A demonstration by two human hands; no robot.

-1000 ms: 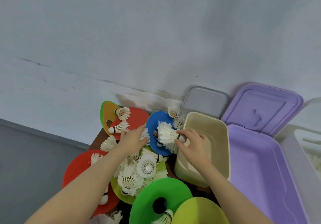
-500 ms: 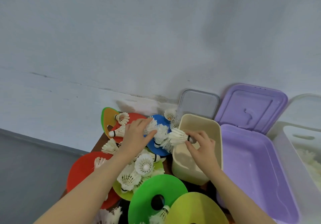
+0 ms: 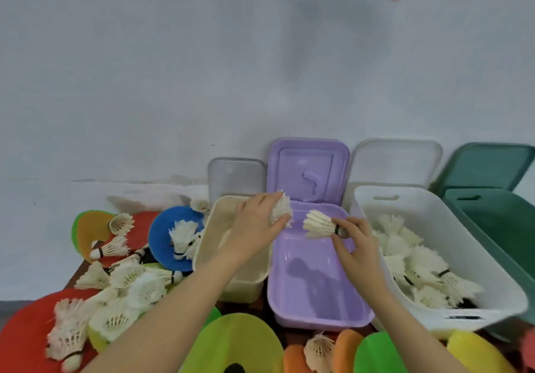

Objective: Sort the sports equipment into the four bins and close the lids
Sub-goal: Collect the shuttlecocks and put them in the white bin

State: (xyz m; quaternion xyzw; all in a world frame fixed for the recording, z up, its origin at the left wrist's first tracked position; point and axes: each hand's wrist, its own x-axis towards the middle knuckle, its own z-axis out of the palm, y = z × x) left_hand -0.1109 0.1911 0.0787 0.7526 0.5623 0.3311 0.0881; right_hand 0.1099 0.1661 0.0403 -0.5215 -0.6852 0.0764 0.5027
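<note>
White feathers fill both grips: my left hand (image 3: 254,227) and right hand (image 3: 354,246) each clutch a shuttlecock (image 3: 320,224), carried rightward from the pile, now over the purple bin (image 3: 318,309), toward the white bin (image 3: 489,288).

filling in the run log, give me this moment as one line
phase: carrying | left hand: holds shuttlecocks | right hand: pinches shuttlecock | both over: purple bin | lids: open

Bare forearms and hands (image 3: 254,227), no sleeves showing.
</note>
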